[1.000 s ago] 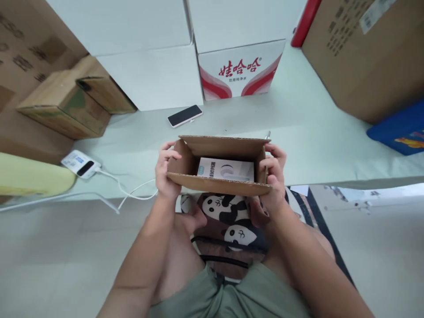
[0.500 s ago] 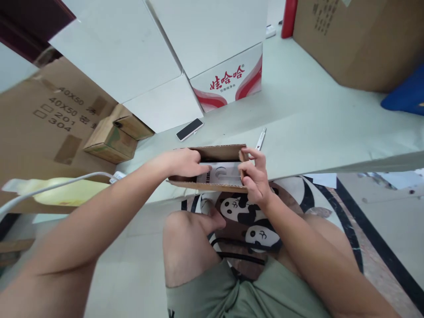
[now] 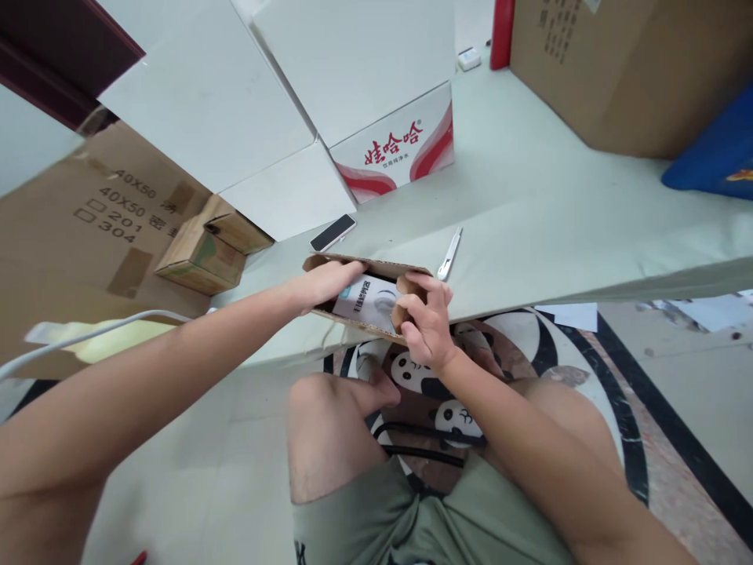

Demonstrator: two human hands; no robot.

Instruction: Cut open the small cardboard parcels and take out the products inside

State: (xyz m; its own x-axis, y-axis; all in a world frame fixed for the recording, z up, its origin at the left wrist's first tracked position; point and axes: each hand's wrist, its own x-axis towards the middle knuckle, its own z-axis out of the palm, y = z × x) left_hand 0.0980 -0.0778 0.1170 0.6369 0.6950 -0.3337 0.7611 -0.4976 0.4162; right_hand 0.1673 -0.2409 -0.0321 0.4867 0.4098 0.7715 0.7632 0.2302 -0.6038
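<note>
A small open cardboard box (image 3: 370, 260), tilted with its right end lower, is held at the table's front edge. Inside it lies a white printed box (image 3: 361, 302) with dark lettering and a round grey picture. My left hand (image 3: 329, 284) is closed over the left end of the cardboard box, its fingertips partly hidden inside. At the right end, my right hand (image 3: 429, 318) pinches the curled end flap, with the thumb on the near side. Just beyond the right hand, a white utility knife (image 3: 450, 255) rests on the table.
A dark-screened phone-like device (image 3: 333, 233) lies behind the cardboard box. White cartons (image 3: 394, 145) stand at the back. Small brown boxes (image 3: 203, 255) and a yellowish bottle (image 3: 111, 339) are at left. A large brown carton (image 3: 623, 78) and a blue object (image 3: 711, 157) occupy the right.
The cardboard box has turned clockwise, so its right end now sits nearer me. Both hands have moved with it, and more lettering on the inner white box shows. The view has shifted slightly.
</note>
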